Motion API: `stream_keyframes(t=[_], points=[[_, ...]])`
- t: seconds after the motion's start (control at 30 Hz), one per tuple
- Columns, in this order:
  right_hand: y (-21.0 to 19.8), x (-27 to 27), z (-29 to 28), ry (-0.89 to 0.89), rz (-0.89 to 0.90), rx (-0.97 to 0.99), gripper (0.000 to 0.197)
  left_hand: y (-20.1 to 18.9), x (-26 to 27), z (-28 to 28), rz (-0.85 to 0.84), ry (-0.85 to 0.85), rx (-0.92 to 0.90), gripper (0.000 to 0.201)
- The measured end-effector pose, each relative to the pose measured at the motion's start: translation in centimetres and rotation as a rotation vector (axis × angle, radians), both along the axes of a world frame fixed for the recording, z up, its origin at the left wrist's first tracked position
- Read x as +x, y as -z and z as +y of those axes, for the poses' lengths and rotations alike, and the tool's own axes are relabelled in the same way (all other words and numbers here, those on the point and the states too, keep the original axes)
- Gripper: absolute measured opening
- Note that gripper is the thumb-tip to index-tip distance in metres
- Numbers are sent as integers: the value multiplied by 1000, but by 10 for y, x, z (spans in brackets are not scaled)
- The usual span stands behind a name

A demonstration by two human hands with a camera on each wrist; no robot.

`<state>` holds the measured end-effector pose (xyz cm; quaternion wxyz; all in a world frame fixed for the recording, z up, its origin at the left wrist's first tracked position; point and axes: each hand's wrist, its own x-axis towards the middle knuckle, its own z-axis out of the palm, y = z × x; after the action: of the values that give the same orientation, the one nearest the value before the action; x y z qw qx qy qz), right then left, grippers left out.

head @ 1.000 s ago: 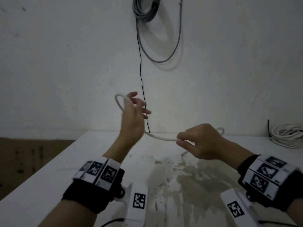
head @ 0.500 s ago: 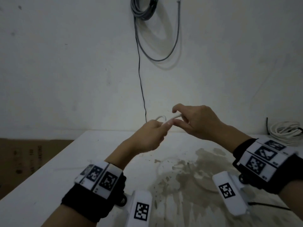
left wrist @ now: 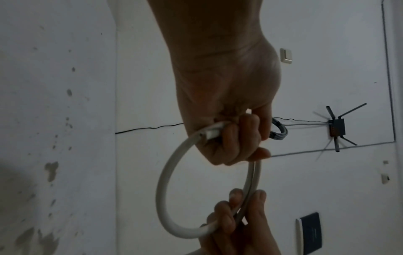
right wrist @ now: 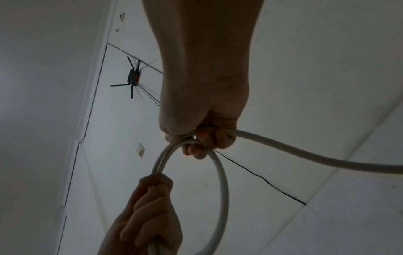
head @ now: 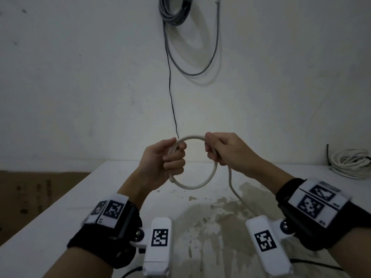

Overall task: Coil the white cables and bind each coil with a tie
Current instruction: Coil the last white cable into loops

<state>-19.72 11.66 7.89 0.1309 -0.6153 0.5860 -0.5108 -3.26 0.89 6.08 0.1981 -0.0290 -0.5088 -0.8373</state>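
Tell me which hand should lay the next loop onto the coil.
Right. The right hand already grips the white cable where its free run trails down to the table, so it can probably feed more. The left hand grips the stacked turns, anchoring the coil.

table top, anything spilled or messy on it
Yes. A large brownish blotchy stain spreads over the white table in front of the person, under the held cable loop. Whether it is wet or dried cannot be told. A second white cable coil lies at the far right.
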Motion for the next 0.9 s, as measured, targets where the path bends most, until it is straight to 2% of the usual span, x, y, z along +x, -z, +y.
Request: stream_keyframes(t=[0.1, 0.2, 0.33, 0.63, 0.7, 0.8, 0.9], points=[[2, 2, -5, 72, 26, -67, 44, 3, -3, 6, -30, -232, -63, 28], [4, 1, -8, 105, 56, -111, 45, 3, -3, 11, -37, -278, -96, 29], [3, -2, -12, 182, 95, -190, 43, 1, -2, 14, -20, -226, -84, 29], [-2, -15, -10, 286, 64, -293, 39, 1, 0, 15, -26, -168, -61, 36], [-1, -18, -9, 297, 70, -302, 39, 1, 0, 13, -16, -117, -45, 39], [1, -21, -10, 334, 64, -301, 41, -1, 2, 13, 39, 26, -34, 25], [-2, -25, -11, 352, 51, -298, 40, -1, 2, 11, 82, 137, -1, 21]])
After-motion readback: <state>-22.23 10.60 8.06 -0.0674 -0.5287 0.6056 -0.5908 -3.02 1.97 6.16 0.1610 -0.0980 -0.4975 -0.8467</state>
